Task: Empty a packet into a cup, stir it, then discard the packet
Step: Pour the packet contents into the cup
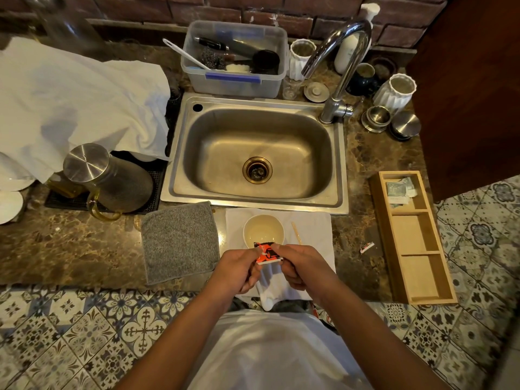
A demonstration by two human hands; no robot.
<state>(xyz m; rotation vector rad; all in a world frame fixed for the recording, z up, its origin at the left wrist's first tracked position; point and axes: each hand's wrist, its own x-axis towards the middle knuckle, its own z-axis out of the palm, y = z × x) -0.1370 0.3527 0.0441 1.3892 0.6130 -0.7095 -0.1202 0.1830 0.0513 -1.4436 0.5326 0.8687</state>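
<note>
A small red paper packet [266, 253] was pinched by the left hand [237, 270] and right hand [302, 267] beside a cream ceramic cup [263, 230]. Light and limp, it was judged best gripped at its edges.

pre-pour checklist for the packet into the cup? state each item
1. Both hands on packet: ok, left hand and right hand pinch it.
2. Packet torn open: cannot tell.
3. Packet over cup: ok, at its near rim.
4. Cup upright on white cloth: ok.
5. Stir stick within reach: ok, right of cup.
6. Bin for discard: cannot tell, none in view.
</note>
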